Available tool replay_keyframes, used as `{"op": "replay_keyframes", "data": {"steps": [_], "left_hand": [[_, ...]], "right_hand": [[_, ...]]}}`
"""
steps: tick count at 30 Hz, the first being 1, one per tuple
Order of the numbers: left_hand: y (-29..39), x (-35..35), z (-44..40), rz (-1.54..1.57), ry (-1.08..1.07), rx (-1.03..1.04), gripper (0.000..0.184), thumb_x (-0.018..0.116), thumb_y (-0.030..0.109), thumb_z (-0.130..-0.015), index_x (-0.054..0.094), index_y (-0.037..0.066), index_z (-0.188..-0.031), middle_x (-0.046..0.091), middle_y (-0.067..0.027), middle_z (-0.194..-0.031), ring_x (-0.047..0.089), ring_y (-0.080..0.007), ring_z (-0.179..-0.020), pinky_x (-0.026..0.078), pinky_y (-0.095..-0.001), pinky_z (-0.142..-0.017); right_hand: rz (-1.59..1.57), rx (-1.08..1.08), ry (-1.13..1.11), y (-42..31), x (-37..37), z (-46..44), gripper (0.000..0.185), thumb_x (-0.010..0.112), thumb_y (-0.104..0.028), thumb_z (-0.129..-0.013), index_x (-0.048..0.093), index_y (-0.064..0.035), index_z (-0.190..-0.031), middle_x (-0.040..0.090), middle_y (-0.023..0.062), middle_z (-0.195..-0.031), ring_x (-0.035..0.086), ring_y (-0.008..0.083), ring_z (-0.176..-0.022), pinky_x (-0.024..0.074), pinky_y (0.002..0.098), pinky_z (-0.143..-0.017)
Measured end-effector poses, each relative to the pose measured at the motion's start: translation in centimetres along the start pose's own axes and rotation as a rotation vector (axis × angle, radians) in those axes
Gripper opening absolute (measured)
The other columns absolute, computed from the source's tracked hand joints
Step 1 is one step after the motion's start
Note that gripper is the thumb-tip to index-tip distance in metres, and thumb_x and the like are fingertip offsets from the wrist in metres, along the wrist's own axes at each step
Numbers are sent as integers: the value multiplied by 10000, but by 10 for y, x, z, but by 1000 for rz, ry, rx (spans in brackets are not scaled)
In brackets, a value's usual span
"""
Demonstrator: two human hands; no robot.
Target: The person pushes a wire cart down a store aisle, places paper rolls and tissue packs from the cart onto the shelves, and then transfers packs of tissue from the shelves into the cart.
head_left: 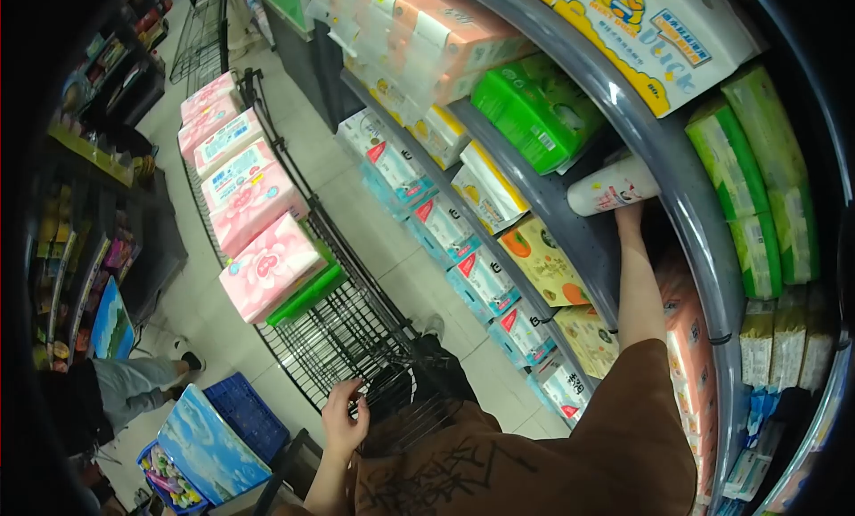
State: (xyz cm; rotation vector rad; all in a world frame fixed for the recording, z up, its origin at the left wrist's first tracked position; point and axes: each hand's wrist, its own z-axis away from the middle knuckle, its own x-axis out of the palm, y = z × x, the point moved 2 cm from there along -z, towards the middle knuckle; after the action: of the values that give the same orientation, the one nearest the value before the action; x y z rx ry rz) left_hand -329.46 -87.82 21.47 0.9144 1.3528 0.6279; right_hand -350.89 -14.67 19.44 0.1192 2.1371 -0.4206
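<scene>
At right of the upper frame, the white cylinder meets the right hand, whose grip I can't quite tell; the left hand, lower centre, is loosely open, empty, beside the cart.

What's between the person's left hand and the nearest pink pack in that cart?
Going from the pink pack, a green pack edge, then the cart's wire mesh; the head view shows this.
</scene>
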Motion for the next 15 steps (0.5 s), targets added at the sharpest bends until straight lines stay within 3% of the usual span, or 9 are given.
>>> {"op": "replay_keyframes", "data": {"steps": [1,2,5,6,7,9,11,12,15], "left_hand": [[0,1,-2,-13,-7,6,323,623,5,-823,627,22,-1146,652,-166,-1045,655,-254,-746,538,-336,-707],[0,-1,-1,-36,0,-1,325,628,8,-823,629,24,-1148,654,-165,-1051,657,-255,-750,539,-338,-709],[0,-4,1,-66,-24,-49,327,661,52,-829,638,58,-1155,667,-143,-1124,696,-265,-849,558,-359,-765],[2,-6,0,-44,-17,-25,318,664,63,-844,633,64,-1161,667,-136,-1111,697,-263,-840,560,-357,-754],[4,-7,0,-40,-14,-35,314,662,63,-853,627,58,-1166,658,-139,-1118,690,-259,-850,556,-344,-756],[6,-8,0,35,23,-64,307,647,61,-877,612,46,-1181,639,-140,-1143,673,-242,-884,547,-331,-779],[5,-12,-2,175,101,-102,299,622,58,-906,595,35,-1203,621,-136,-1178,651,-218,-935,534,-328,-820],[1,-19,-4,245,195,-140,311,605,66,-923,574,31,-1230,603,-131,-1206,626,-209,-981,520,-332,-851],[-3,-44,-24,471,512,-211,354,542,117,-982,497,23,-1320,543,-119,-1293,541,-195,-1124,467,-351,-947]], "right_hand": [[193,-122,6,16,12,1,458,707,-311,-864,632,-21,-1211,641,214,-1226,575,338,-1212,426,441,-1033],[121,-105,-21,19,18,0,434,688,-271,-883,610,-25,-1231,649,208,-1199,603,317,-1129,460,423,-970],[-923,459,-206,17,22,5,381,630,-152,-942,544,-36,-1294,676,190,-1118,687,255,-883,560,369,-780],[-1109,580,-225,15,18,10,372,611,-112,-961,522,-40,-1315,685,184,-1092,715,235,-801,594,351,-717],[-1145,626,-55,-3,15,22,406,604,-101,-964,490,-23,-1346,622,204,-1208,706,275,-906,597,389,-742],[-800,374,19,-29,-11,34,599,651,-9,-901,390,-11,-1441,551,144,-1340,574,248,-1197,505,379,-985],[-857,657,222,-22,-16,69,481,605,31,-887,484,46,-1352,549,127,-1330,575,230,-1160,492,348,-988],[-861,705,332,-64,-40,91,442,562,49,-892,486,48,-1328,565,138,-1283,593,218,-1100,504,338,-958],[-777,492,295,-161,-90,157,281,530,-9,-954,515,11,-1234,589,104,-1164,605,178,-994,510,292,-885]]}}
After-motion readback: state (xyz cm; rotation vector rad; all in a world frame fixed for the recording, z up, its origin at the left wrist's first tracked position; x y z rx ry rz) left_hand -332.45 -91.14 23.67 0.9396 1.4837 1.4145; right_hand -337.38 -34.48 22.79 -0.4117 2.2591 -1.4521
